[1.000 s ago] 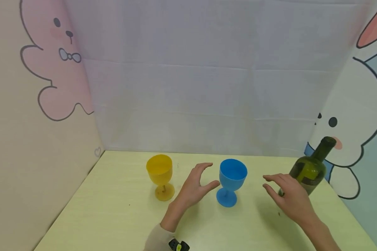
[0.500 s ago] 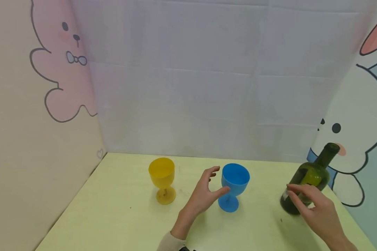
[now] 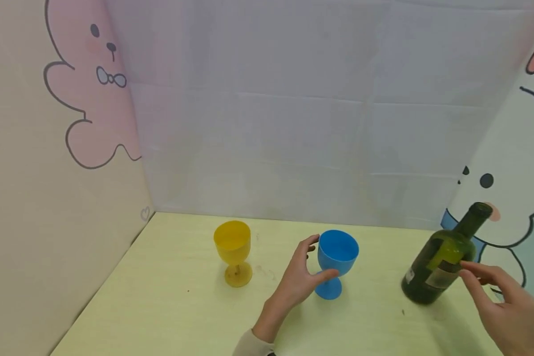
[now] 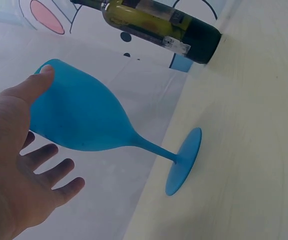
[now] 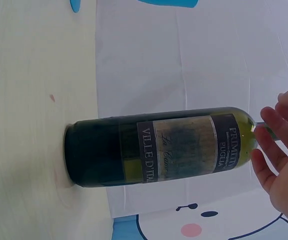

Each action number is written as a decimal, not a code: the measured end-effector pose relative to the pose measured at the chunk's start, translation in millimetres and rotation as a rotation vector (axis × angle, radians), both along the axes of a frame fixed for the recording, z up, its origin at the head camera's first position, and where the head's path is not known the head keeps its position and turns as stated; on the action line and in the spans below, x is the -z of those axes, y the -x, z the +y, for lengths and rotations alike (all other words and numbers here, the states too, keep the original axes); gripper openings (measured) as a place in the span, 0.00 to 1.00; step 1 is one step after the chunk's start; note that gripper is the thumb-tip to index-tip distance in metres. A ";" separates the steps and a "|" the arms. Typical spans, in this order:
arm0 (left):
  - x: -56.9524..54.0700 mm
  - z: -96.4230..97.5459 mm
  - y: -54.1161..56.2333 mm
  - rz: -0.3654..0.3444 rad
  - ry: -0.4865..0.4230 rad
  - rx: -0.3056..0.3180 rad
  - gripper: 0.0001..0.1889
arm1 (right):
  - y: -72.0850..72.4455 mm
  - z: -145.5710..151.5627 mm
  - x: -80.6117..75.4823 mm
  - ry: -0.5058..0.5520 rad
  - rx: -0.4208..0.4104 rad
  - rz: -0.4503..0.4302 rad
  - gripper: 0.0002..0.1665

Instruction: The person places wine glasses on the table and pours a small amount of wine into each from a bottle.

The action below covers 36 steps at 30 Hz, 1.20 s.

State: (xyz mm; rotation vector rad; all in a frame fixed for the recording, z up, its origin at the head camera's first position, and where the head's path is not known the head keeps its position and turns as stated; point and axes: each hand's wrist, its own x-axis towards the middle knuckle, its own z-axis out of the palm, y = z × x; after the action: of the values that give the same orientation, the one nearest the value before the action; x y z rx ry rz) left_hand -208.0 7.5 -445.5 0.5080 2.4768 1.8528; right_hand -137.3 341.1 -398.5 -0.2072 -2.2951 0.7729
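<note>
A blue plastic goblet [image 3: 338, 247] stands upright on the pale table. My left hand [image 3: 297, 277] is at its left side, with the thumb in front of the bowl and the fingers behind. In the left wrist view the thumb overlaps the goblet's bowl [image 4: 78, 110], while several fingers spread away from it; I cannot tell whether the thumb touches. A green glass wine bottle [image 3: 440, 262] stands to the right. Beside its shoulder is my right hand [image 3: 507, 306], fingers loosely bent and not wrapped round it. The right wrist view shows the label on the bottle [image 5: 184, 147] and the fingertips by its neck.
A yellow goblet [image 3: 233, 244] stands upright left of the blue one, on the table [image 3: 160, 296]. White cloth [image 3: 258, 123] hangs along the back edge. Walls with cartoon animals flank the table on both sides.
My left hand has moved right, up to the blue goblet. My right hand has shifted right, from in front of the bottle to its right side. Goblets and bottle stay standing in place.
</note>
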 end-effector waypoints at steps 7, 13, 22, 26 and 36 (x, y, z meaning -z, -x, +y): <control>-0.1 5.2 0.3 -0.012 0.002 0.003 0.47 | 5.3 4.2 0.8 0.153 0.121 -0.095 0.19; 2.9 10.4 -0.7 -0.009 -0.011 -0.004 0.47 | 11.5 5.2 4.6 0.232 0.128 -0.009 0.22; -2.3 10.2 -2.0 0.024 -0.009 -0.027 0.50 | 22.8 11.2 8.8 0.384 0.122 -0.119 0.41; -5.9 9.6 -2.0 0.016 0.008 -0.017 0.50 | 27.4 14.3 10.3 0.382 0.075 -0.133 0.46; -9.4 10.0 1.7 0.039 0.092 -0.020 0.51 | 34.2 21.0 16.3 0.354 -0.047 -0.183 0.54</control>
State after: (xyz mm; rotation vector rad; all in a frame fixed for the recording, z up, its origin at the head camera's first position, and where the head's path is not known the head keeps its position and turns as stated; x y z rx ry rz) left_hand -209.7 17.5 -436.1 0.5235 2.5870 1.7414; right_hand -171.5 362.1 -414.8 -0.3990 -2.3233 1.2281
